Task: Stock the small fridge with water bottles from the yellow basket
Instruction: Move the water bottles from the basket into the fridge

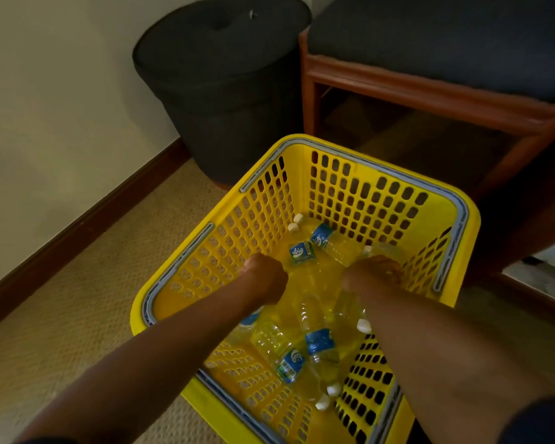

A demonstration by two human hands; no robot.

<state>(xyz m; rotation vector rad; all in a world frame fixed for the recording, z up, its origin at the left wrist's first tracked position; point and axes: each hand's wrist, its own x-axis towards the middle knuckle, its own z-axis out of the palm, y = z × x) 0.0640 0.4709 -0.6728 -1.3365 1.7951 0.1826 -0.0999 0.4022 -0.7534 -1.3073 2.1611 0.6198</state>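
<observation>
A yellow plastic basket [289, 145] with perforated walls stands on the carpet below me. Several clear water bottles with blue labels and white caps lie loose inside, two toward the far end [302, 253] [322, 235] and others near me [319, 344] [290, 363]. Both my arms reach down into it. My left hand [263, 277] is curled over the body of the bottle at the far middle. My right hand [375, 272] is closed over a bottle by the right wall, its white cap [367, 249] poking out. My fingertips are hidden. No fridge is in view.
A round black lidded bin [225, 84] stands against the wall just behind the basket. A wooden-framed seat with a dark cushion [430, 78] is at the back right. A dark baseboard [77, 219] runs along the left wall above beige carpet [77, 315].
</observation>
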